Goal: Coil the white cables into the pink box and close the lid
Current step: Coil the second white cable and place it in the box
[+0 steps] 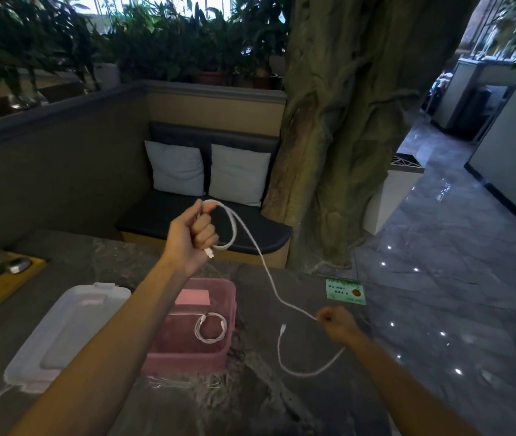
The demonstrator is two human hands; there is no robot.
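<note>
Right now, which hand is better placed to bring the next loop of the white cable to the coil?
The right hand. It pinches the free white cable running down from the left hand, which already grips the loops and the plug end.

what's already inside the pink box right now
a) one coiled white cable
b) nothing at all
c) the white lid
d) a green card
a, a coiled white cable lies in the pink box, while the white lid lies on the table to the box's left and the green card sits apart on the table to the right.
</note>
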